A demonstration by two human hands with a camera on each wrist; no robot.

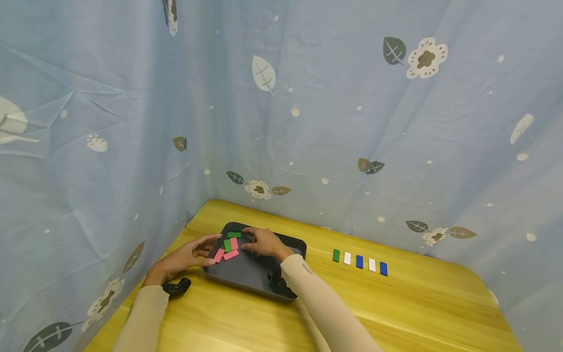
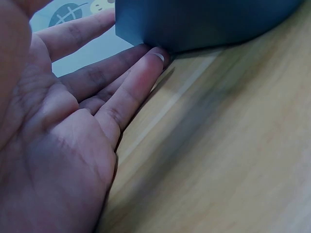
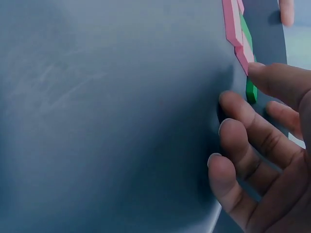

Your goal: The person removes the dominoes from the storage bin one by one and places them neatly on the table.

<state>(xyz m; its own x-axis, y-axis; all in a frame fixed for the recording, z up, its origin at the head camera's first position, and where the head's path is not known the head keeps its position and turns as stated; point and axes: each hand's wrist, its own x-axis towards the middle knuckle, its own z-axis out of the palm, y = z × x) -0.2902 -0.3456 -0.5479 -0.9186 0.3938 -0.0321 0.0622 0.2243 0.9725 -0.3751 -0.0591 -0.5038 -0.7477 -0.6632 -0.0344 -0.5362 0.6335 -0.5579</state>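
A dark grey tray (image 1: 246, 276) on the table bears several small flat domino-like blocks, gathered in its left part. Among them are a pink block (image 1: 230, 254), a green block (image 1: 227, 245) and another green block (image 1: 235, 234) by the far wall. My left hand (image 1: 191, 255) holds the tray's left side, thumb over the rim; in the left wrist view its lower fingers (image 2: 129, 94) touch the outer wall from below. Inside the tray my right hand (image 1: 266, 243) hovers with loosely bent fingers. Its thumb (image 3: 277, 80) is beside the green block (image 3: 251, 90), and nothing shows in its grasp.
Right of the tray, spaced blocks form a row on the wooden table (image 1: 422, 303): green (image 1: 336, 255), white (image 1: 347, 258), blue (image 1: 359, 262), then white and blue again. A patterned blue curtain (image 1: 334, 122) hangs along the left and back edges.
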